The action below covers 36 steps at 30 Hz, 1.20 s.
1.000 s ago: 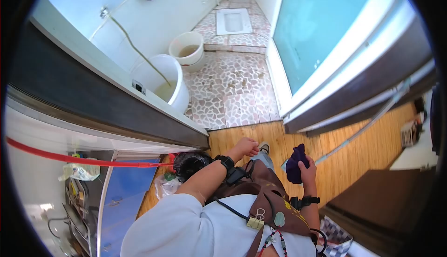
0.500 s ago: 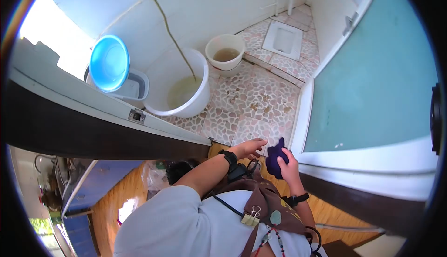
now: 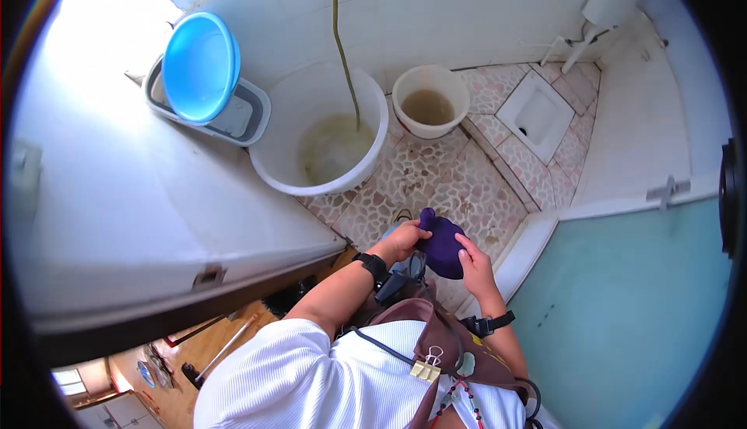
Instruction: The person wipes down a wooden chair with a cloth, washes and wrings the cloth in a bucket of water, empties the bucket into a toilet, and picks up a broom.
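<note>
A dark purple cloth [image 3: 445, 250] is held between both hands in front of my apron. My left hand [image 3: 406, 239] has its fingers closed on the cloth's left edge, by a small raised corner. At the cloth's right side, my right hand [image 3: 475, 262] grips the edge, thumb and fingers on it. Beyond the hands is a pebble-patterned floor [image 3: 412, 184]. The underside of the cloth and some fingertips are hidden.
A large white tub [image 3: 268, 153] with murky water has a hose [image 3: 338, 32] hanging into it. Beside it are a white bucket [image 3: 430, 102], a blue basin [image 3: 199, 67] and a grey basin [image 3: 253, 110]. A squat toilet [image 3: 537, 114] lies beyond a low step; a glazed door [image 3: 622, 289] is at right.
My left hand, empty before, has taken hold of the cloth, which is now spread wider between both hands. The view has moved into the tiled room, nearer the tub and bucket.
</note>
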Tool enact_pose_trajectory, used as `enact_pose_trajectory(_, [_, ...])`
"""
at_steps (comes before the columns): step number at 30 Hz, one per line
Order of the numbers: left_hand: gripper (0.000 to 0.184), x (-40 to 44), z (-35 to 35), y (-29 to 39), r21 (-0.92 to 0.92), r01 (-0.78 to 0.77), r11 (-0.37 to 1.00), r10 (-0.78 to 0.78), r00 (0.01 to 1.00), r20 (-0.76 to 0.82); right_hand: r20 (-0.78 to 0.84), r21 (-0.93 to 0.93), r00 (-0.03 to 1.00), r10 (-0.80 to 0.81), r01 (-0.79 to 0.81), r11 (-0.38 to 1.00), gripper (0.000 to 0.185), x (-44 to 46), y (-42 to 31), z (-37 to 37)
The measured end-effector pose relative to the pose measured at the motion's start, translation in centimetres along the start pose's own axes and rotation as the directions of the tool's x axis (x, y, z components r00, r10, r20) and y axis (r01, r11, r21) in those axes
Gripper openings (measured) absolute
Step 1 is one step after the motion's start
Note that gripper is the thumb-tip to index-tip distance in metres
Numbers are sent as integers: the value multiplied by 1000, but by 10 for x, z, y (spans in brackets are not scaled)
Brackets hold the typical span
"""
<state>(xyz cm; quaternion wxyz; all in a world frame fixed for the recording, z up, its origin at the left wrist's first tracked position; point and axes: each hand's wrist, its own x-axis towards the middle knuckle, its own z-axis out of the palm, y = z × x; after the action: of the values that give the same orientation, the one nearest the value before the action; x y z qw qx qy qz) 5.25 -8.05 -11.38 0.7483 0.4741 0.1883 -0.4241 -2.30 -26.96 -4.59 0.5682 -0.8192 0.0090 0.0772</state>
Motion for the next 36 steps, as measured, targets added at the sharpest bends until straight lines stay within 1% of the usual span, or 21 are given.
enact_pose_trajectory(1, [24, 21, -2, 15, 15, -73, 997, 73, 997, 12, -27, -22, 1000, 2, -2, 1000, 33, 26, 5, -8])
enact_pose_trajectory(2, [24, 31, 2, 41, -10, -63, 998, 63, 998, 11, -69, -43, 998, 13, -16, 999, 32, 49, 6, -13])
enact_pose_trajectory(5, [24, 54, 9, 99, 50, 84, 995, -79, 993, -87, -80, -68, 996, 44, -49, 996, 30, 118, 1, -36])
enact_pose_trajectory(8, [26, 79, 14, 152, 8, 93, 996, -92, 993, -69, -111, -103, 994, 1, -12, 995, 29, 191, -12, -54])
enact_pose_trajectory(10, [28, 93, 18, 187, -40, -100, 994, 96, 992, -84, -120, -112, 992, -37, 23, 993, 29, 237, -29, -63])
enact_pose_trajectory(12, [32, 107, 20, 220, -102, -181, 978, 173, 981, -89, -109, -127, 979, -170, 156, 980, 30, 282, -56, -72])
enact_pose_trajectory(13, [31, 113, 24, 238, -143, -229, 963, 214, 970, -114, -102, -135, 978, -180, 165, 977, 30, 304, -64, -77])
enact_pose_trajectory(14, [31, 122, 26, 250, -151, -242, 959, 225, 967, -117, -24, -204, 980, -199, 190, 960, 30, 323, -70, -81])
enact_pose_trajectory(16, [28, 138, 24, 270, 1, -282, 959, 272, 924, -268, 82, -345, 979, -186, 203, 916, 31, 357, -73, -86])
enact_pose_trajectory(17, [28, 153, 14, 269, -6, -286, 958, 273, 919, -286, 101, -338, 977, -189, 212, 917, 31, 370, -57, -89])
enact_pose_trajectory(19, [31, 184, -9, 263, 278, -157, 948, 287, 798, -530, 169, -458, 948, -269, 318, 830, 27, 400, -8, -91])
enact_pose_trajectory(20, [32, 177, -14, 275, 201, -87, 976, 169, 881, -441, 203, -447, 939, -276, 340, 827, 27, 409, 5, -93])
enact_pose_trajectory(21, [32, 178, -20, 273, 171, -96, 981, 167, 867, -470, 275, -228, 960, -60, 126, 965, 25, 415, 19, -96])
enact_pose_trajectory(22, [31, 180, -25, 264, 15, -173, 985, 156, 848, -506, 395, -31, 908, 142, -141, 990, 24, 422, 34, -100])
enact_pose_trajectory(23, [31, 187, -28, 258, -134, -260, 956, 148, 827, -543, 442, -38, 888, 127, -123, 992, 24, 436, 55, -104])
enact_pose_trajectory(25, [30, 199, -31, 240, -191, -260, 947, 93, 786, -611, 565, -141, 791, 236, -190, 972, 25, 455, 100, -112])
enact_pose_trajectory(27, [27, 215, -25, 217, -346, -370, 862, 65, 759, -648, 581, -180, 780, 232, -154, 972, 26, 477, 112, -125])
enact_pose_trajectory(29, [24, 231, -9, 204, -402, -354, 844, -26, 722, -692, 589, -302, 771, 242, -69, 951, 28, 506, 116, -142])
enact_pose_trajectory(33, [31, 265, 20, 181, -503, -338, 795, -83, 760, -644, 633, -405, 731, 255, 33, 913, 31, 571, 149, -152])
enact_pose_trajectory(35, [32, 277, 29, 184, -576, -355, 736, -131, 761, -635, 612, -495, 751, 248, 120, 860, 35, 601, 179, -146])
enact_pose_trajectory(36, [33, 281, 31, 186, -579, -360, 732, -121, 767, -630, 591, -510, 751, 295, 64, 858, 38, 614, 193, -140])
